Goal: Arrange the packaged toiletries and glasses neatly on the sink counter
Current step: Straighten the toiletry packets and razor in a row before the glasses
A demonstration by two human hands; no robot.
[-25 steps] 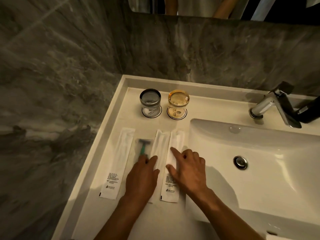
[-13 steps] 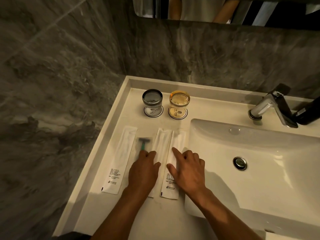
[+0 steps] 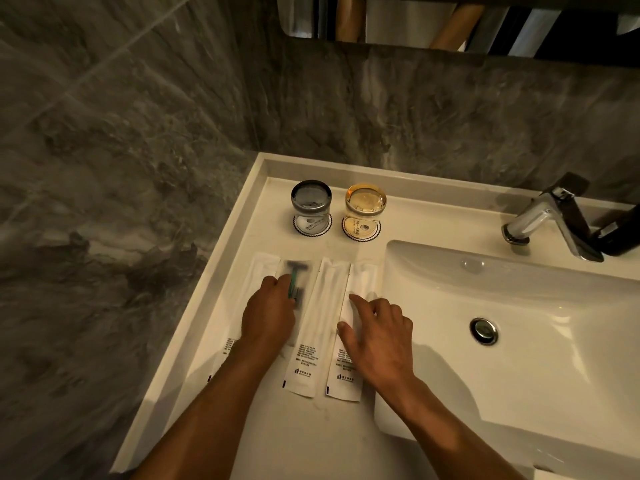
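Two glasses stand upside down on round coasters at the back of the counter, a grey glass (image 3: 311,206) and an amber glass (image 3: 365,206). In front of them lie several long packets side by side. My left hand (image 3: 268,317) grips a clear razor packet (image 3: 298,271) with a green razor inside, and it lies partly over the leftmost white packet (image 3: 254,271). A third white packet (image 3: 320,323) lies bare between my hands. My right hand (image 3: 379,337) rests with spread fingers on the rightmost white packet (image 3: 363,278), next to the basin edge.
The white counter (image 3: 311,431) has a raised rim on the left against the grey marble wall. The sink basin (image 3: 519,341) with its drain lies at the right, with a chrome faucet (image 3: 550,220) behind it. A mirror edge runs along the top.
My left hand has slid the razor packet to the left, off the third packet and toward the leftmost one. My right hand has stayed on the rightmost packet.
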